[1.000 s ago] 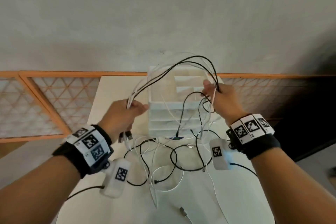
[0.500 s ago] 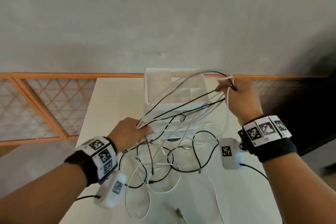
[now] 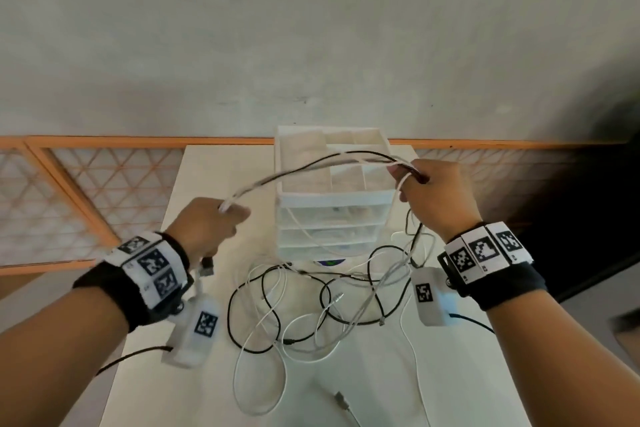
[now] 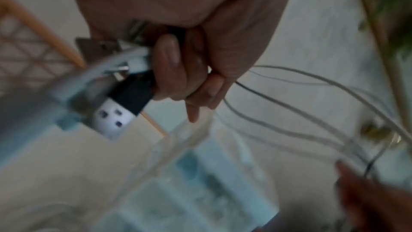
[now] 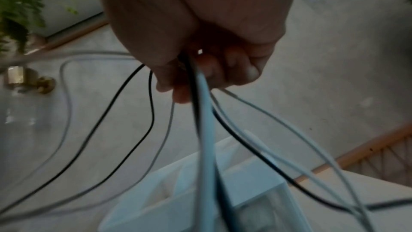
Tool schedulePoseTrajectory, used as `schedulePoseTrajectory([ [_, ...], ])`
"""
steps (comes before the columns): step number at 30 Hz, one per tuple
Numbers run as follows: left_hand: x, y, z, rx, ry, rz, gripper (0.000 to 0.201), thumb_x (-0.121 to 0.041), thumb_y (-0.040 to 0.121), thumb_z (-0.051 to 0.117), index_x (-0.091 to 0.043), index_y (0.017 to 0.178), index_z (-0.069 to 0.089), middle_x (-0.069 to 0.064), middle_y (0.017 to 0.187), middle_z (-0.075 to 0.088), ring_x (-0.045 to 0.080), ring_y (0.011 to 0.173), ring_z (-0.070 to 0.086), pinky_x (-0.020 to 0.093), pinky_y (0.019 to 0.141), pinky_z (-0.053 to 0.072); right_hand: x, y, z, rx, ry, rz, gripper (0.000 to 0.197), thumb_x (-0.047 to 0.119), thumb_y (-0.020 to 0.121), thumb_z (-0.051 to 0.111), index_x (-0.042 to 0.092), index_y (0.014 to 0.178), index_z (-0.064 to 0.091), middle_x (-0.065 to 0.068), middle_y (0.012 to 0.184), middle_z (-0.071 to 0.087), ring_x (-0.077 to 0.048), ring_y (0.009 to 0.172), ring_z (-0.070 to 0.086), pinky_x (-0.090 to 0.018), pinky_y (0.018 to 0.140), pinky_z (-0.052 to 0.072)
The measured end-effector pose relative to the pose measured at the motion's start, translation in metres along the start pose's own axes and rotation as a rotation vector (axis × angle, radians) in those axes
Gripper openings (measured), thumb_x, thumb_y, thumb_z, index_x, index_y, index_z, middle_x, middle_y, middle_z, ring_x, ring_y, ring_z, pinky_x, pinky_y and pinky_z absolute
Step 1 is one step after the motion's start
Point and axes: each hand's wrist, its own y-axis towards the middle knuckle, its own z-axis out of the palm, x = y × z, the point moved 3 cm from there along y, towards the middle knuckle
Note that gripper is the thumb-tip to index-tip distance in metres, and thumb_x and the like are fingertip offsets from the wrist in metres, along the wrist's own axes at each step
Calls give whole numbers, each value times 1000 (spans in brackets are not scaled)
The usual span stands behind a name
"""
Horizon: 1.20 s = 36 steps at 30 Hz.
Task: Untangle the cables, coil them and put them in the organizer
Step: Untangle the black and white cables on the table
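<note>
A bundle of white and black cables (image 3: 311, 168) arches between my hands above the white drawer organizer (image 3: 332, 199). My left hand (image 3: 221, 215) grips one end of the bundle left of the organizer; in the left wrist view its fingers (image 4: 176, 70) curl round cables (image 4: 301, 105) and USB plugs (image 4: 125, 94). My right hand (image 3: 410, 177) pinches the other end over the organizer's right rim; the right wrist view shows several strands (image 5: 202, 121) hanging from its fingers (image 5: 225, 70). More tangled cables (image 3: 311, 305) lie on the table in front of the organizer (image 5: 223, 200).
The white table (image 3: 450, 374) ends at an orange lattice railing (image 3: 79, 191) on the left and behind. A loose connector (image 3: 341, 400) lies near the table's front. Grey floor lies beyond the railing. White camera pods hang under both wrists.
My left hand has risen and moved left, my right hand has dropped slightly. The held strands have drawn together into one tighter arch over the organizer.
</note>
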Motion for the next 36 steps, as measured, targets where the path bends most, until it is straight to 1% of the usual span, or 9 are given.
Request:
schedulePoseTrajectory([
  [5, -78, -16, -19, 152, -674, 84, 34, -29, 102, 46, -11, 76, 58, -9, 44, 23, 7, 32, 17, 18, 31, 14, -7, 6, 3, 28, 44, 14, 37, 45, 91, 66, 14, 73, 73, -11, 65, 69, -25, 60, 64, -35, 61, 51],
  [10, -95, -14, -38, 10, -844, 134, 27, -20, 98, 47, -13, 73, 55, -9, 41, 24, 9, 33, 17, 19, 33, 17, -93, -4, 17, 334, -545, 395, 46, 55, 93, 57, 15, 85, 78, -11, 91, 74, -28, 84, 66, -32, 73, 50],
  [17, -50, -5, 32, 126, -420, -62, 21, -12, 99, 48, -4, 98, 68, -6, 46, 40, 10, 37, 29, 22, 42, 29, -54, 8, 4, 65, -22, 356, 57, 59, 96, 50, 16, 64, 68, -5, 63, 66, -24, 55, 65, -32, 62, 50],
  [21, -71, -25, 71, 196, -364, 231, 17, -23, 89, 70, -23, 105, 74, -6, 79, 72, 6, 49, 31, 26, 46, 41, 5, 7, 1, 76, 288, 193, 53, 57, 92, 60, 13, 63, 66, -1, 53, 60, -19, 45, 55, -37, 56, 50],
  [23, -87, -35, 92, 345, -382, 370, 55, -30, 77, 82, -31, 128, 62, -9, 115, 72, 17, 93, 28, 34, 78, 59, 31, 2, 5, 124, 370, 107, 53, 53, 94, 59, 10, 65, 65, 0, 54, 60, -20, 43, 53, -30, 47, 46],
  [24, -92, -39, 103, 419, -346, 428, 67, -32, 72, 86, -34, 133, 58, -13, 123, 68, 5, 98, 70, 30, 91, 54, 42, 0, 6, 144, 411, 72, 51, 51, 95, 59, 9, 66, 64, 0, 55, 60, -22, 44, 52, -29, 44, 45],
  [29, -76, -33, 134, 420, -24, 531, 13, -31, 81, 79, -24, 78, 69, -13, 68, 65, 1, 60, 57, 28, 66, 44, 58, 5, -7, 82, 547, 8, 50, 51, 94, 60, 12, 64, 61, 0, 50, 53, -14, 41, 44, -21, 41, 35],
  [33, -8, -5, 127, 347, 183, 252, 40, -46, 83, 73, -9, 69, 67, 0, 62, 65, 11, 49, 50, 26, 56, 39, 26, 26, -30, -117, 352, 30, 52, 54, 94, 60, 17, 57, 60, 8, 42, 48, -9, 40, 42, -23, 47, 34],
  [36, 22, -1, 108, 388, 202, 196, 42, -62, 75, 74, -21, 68, 71, -9, 56, 55, 4, 45, 44, 26, 55, 34, -2, 38, -42, 28, -17, 42, 45, 51, 94, 59, 18, 67, 72, -1, 58, 62, -20, 57, 58, -30, 56, 38],
])
